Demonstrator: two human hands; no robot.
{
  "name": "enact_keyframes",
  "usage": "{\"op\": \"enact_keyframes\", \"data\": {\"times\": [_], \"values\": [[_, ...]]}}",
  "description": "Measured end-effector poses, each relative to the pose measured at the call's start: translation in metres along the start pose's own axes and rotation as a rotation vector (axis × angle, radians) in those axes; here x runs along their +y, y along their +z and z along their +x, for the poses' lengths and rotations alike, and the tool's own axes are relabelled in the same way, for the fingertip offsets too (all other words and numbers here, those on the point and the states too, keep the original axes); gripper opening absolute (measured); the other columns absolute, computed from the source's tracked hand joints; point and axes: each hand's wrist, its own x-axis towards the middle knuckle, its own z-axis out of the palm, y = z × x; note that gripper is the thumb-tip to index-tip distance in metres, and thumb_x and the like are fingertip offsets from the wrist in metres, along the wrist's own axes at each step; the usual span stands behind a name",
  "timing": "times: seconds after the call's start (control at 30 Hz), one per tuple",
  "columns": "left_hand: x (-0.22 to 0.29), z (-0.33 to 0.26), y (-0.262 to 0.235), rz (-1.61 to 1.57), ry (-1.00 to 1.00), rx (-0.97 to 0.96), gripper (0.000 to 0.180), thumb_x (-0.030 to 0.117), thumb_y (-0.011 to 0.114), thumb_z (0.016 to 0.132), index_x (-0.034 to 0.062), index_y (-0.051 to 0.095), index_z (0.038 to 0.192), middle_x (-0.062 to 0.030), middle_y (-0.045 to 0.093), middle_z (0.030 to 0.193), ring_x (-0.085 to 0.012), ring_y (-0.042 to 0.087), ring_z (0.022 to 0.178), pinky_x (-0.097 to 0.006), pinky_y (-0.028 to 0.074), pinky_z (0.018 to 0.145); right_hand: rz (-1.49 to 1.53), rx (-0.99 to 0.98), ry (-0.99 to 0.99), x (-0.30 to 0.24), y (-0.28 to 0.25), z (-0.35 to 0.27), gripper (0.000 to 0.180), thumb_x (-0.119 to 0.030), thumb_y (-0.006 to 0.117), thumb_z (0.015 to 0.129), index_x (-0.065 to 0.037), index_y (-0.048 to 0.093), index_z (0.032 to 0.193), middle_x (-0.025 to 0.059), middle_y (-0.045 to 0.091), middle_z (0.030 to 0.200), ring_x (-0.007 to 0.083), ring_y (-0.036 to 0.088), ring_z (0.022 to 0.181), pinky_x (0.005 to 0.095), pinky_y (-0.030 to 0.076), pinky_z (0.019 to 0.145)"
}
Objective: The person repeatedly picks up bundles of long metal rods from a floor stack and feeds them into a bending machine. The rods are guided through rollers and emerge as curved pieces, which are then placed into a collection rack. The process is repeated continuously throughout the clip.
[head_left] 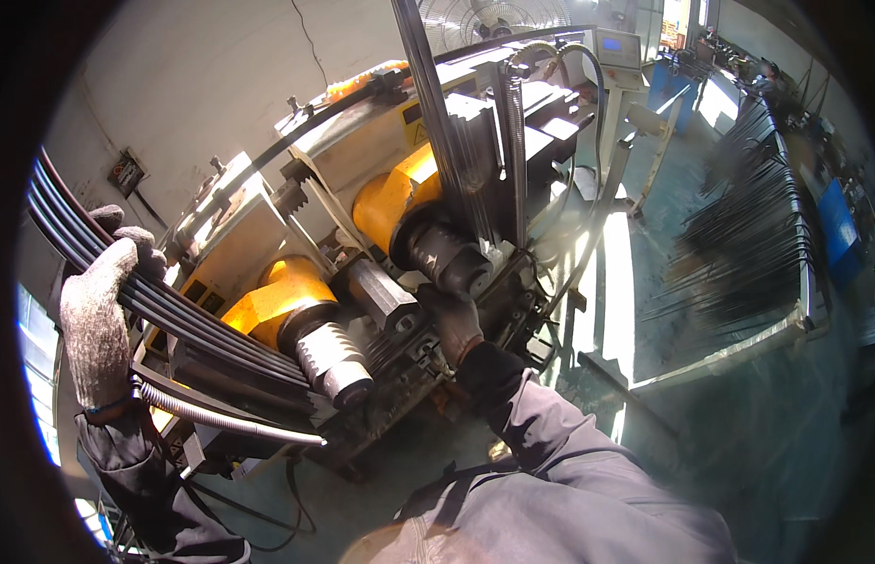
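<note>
My left hand [103,310], in a pale knitted work glove, is closed around a bundle of long dark rods [207,334]. The bundle slants down to the right, toward a ridged metal roller [329,362] on a yellow housing [282,301]. My right hand [451,324], gloved with darkened fingertips, is at a black roller [447,258] beside a second yellow housing [395,197]. Its fingers look bent; whatever they hold is lost in shadow. Between the two rollers sits a dark angular block [376,291].
A second upright bundle of dark rods [428,94] rises behind the black roller. A rack heaped with thin dark rods [738,226] stands at right. Farther back are a control box [616,47] and a fan [494,19]. A flexible conduit [221,414] juts out below the left bundle.
</note>
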Motion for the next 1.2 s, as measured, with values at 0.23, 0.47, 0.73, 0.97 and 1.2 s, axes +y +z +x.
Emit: {"op": "enact_keyframes", "data": {"times": [0.23,0.47,0.73,0.97,1.2], "values": [[0.000,-0.004,-0.019,0.069,-0.110,-0.123,0.034,0.014,0.067,0.109,0.0080,0.060,0.142,-0.0072,0.074,0.106,-0.0191,0.075,0.096,-0.034,0.067,0.082,0.364,0.019,0.146,0.011,0.002,0.003,0.027,-0.012,0.072,0.103,0.003,0.077,0.124,0.0140,0.082,0.120,0.0238,0.077,0.114,0.0370,0.057,0.098],[-0.006,-0.008,-0.011,-0.024,0.017,-0.107,0.038,0.016,0.069,0.110,0.0064,0.057,0.144,-0.0099,0.076,0.110,-0.0204,0.076,0.099,-0.036,0.066,0.089,0.507,0.023,0.196,0.016,0.004,0.002,0.030,-0.006,0.075,0.102,0.004,0.074,0.131,0.0114,0.080,0.127,0.0230,0.076,0.116,0.0387,0.057,0.100],[-0.001,-0.013,-0.010,-0.053,-0.019,-0.136,0.040,0.017,0.068,0.109,0.0058,0.056,0.145,-0.0090,0.074,0.110,-0.0205,0.073,0.101,-0.036,0.065,0.089,0.512,0.074,0.183,0.037,0.012,0.003,0.036,-0.007,0.077,0.103,0.001,0.071,0.138,0.0107,0.077,0.134,0.0221,0.073,0.121,0.0382,0.057,0.102],[0.003,-0.014,-0.008,-0.007,0.006,-0.143,0.041,0.020,0.070,0.109,0.0056,0.056,0.144,-0.0088,0.074,0.109,-0.0198,0.073,0.100,-0.035,0.065,0.089,0.513,0.096,0.260,0.027,0.010,0.004,0.057,-0.023,0.086,0.097,0.003,0.066,0.145,0.0149,0.075,0.139,0.0258,0.073,0.126,0.0404,0.058,0.101],[-0.008,-0.008,-0.012,-0.014,-0.004,-0.094,0.040,0.021,0.072,0.109,0.0052,0.057,0.143,-0.0096,0.074,0.107,-0.0190,0.074,0.098,-0.033,0.065,0.088,0.606,0.053,0.256,0.069,0.024,0.003,0.038,-0.007,0.077,0.101,0.000,0.070,0.138,0.0101,0.076,0.130,0.0205,0.073,0.116,0.0391,0.058,0.098]]}}
